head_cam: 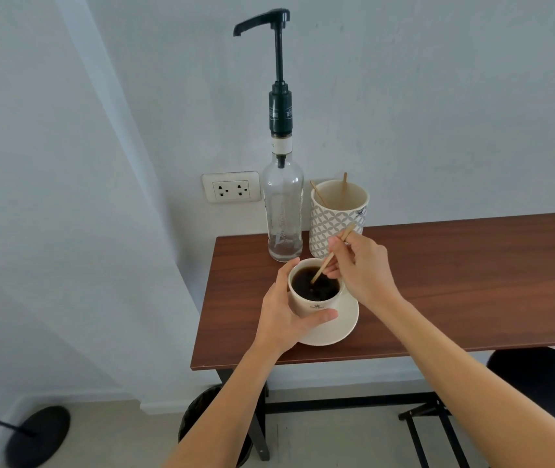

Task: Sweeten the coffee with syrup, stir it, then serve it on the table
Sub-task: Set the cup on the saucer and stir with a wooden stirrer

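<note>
A cream cup of black coffee (316,287) stands on a cream saucer (340,327) near the left end of the brown table (455,282). My left hand (283,312) wraps around the cup's left side and front. My right hand (364,268) pinches a thin wooden stir stick (325,265), tilted, with its lower tip dipped in the coffee. Just behind the cup stands a clear glass syrup bottle (283,211) with a tall black pump, its spout pointing left.
A patterned white holder (337,214) with two more wooden sticks stands right of the bottle. A wall socket (231,186) is behind. A dark stool (539,376) sits under the table's right side, a black bin (198,420) under the left.
</note>
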{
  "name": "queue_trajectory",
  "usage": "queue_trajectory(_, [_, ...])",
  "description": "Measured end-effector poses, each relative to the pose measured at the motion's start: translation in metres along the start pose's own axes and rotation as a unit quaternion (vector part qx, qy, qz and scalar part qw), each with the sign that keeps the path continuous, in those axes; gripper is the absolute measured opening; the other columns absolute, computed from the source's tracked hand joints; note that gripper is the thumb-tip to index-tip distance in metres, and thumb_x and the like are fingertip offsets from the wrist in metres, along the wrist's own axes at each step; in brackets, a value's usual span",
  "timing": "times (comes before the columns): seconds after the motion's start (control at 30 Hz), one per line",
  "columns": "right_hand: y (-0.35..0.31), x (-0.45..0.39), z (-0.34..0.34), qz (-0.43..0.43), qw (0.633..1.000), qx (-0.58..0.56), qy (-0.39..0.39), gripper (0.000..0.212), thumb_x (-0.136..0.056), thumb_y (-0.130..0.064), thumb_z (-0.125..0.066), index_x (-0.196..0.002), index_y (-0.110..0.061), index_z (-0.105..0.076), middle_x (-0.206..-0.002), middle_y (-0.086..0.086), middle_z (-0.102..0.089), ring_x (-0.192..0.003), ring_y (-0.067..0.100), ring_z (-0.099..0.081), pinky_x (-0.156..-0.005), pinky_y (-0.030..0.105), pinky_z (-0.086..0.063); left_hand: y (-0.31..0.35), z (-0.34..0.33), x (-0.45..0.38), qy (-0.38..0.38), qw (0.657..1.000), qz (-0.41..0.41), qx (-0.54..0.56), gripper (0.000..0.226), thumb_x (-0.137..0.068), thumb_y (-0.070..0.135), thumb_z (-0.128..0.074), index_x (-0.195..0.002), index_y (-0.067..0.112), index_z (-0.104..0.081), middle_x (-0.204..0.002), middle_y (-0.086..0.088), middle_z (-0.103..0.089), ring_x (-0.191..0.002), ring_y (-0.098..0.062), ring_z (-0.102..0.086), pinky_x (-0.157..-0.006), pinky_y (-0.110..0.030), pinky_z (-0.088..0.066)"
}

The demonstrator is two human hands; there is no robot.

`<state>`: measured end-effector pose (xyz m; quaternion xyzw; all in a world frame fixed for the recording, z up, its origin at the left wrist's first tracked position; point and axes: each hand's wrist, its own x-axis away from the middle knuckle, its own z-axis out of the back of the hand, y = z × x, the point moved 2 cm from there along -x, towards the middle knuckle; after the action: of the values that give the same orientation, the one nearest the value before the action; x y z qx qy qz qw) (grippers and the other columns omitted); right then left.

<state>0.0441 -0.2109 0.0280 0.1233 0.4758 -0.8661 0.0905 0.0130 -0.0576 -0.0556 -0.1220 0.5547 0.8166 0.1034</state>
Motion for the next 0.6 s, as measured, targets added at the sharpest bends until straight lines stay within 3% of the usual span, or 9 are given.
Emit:
queue_trajectory(0.13, [-0.001,-0.002,0.014,0.028,0.998,0.063,0.005,0.025,-0.103,-0.024,-0.049,-0.083,-0.011,-0.058,-0.066,0.004,-0.071,-0.055,0.011,-0.071,-0.059,0.022,-0.06,0.001,0.001,0.0,0.009,1.0,-0.007,-0.007,0.091,-0.063,0.033,-0.095,-0.127,0.063,-0.037,-0.129,0.02,-0.061,-0.123,0.003,-0.055,-0.101,-0.01,-0.041])
queue_trajectory(0.23, [-0.011,0.006,0.008,0.023,0.998,0.016,-0.054,0.021,-0.102,-0.02,-0.051,-0.089,-0.008,-0.061,-0.071,0.009,-0.074,-0.06,0.009,-0.073,-0.056,0.012,-0.057,0.001,0.001,0.0,0.007,1.0,-0.005,-0.004,0.091,-0.063,0.032,-0.095,-0.13,0.055,-0.038,-0.128,0.018,-0.062,-0.122,-0.001,-0.058,-0.102,-0.017,-0.045])
queue_trajectory(0.37, [-0.023,0.001,-0.005,0.117,0.992,0.031,-0.042,0.021,-0.102,-0.019,-0.053,-0.093,-0.004,-0.065,-0.073,0.01,-0.074,-0.066,0.017,-0.073,-0.069,0.033,-0.062,0.003,0.001,0.0,0.008,1.0,-0.016,-0.013,0.089,-0.064,0.036,-0.094,-0.13,0.057,-0.037,-0.129,0.017,-0.061,-0.122,-0.002,-0.058,-0.101,-0.018,-0.047])
queue_trajectory(0.47, [-0.024,-0.007,0.007,0.158,0.982,0.093,-0.036,0.022,-0.102,-0.016,-0.052,-0.085,-0.004,-0.058,-0.069,0.011,-0.066,-0.063,0.027,-0.065,-0.065,0.045,-0.057,0.004,0.001,0.001,0.013,1.0,-0.02,-0.01,0.089,-0.064,0.036,-0.094,-0.127,0.063,-0.037,-0.131,0.017,-0.06,-0.124,-0.001,-0.055,-0.101,-0.012,-0.043])
queue_trajectory(0.53, [-0.017,-0.01,0.017,0.141,0.98,0.135,-0.041,0.025,-0.103,-0.018,-0.05,-0.081,-0.008,-0.052,-0.065,0.011,-0.065,-0.059,0.029,-0.065,-0.062,0.048,-0.056,0.004,0.002,0.0,0.014,1.0,-0.017,-0.009,0.089,-0.063,0.035,-0.094,-0.127,0.062,-0.038,-0.13,0.02,-0.06,-0.124,0.002,-0.055,-0.1,-0.008,-0.04])
queue_trajectory(0.6, [-0.014,-0.007,0.02,0.094,0.986,0.12,-0.066,0.027,-0.103,-0.02,-0.049,-0.08,-0.007,-0.053,-0.066,0.011,-0.068,-0.057,0.024,-0.069,-0.06,0.042,-0.06,0.004,0.002,0.0,0.012,1.0,-0.012,-0.009,0.089,-0.063,0.035,-0.094,-0.128,0.059,-0.037,-0.128,0.023,-0.06,-0.123,0.003,-0.055,-0.1,-0.01,-0.041])
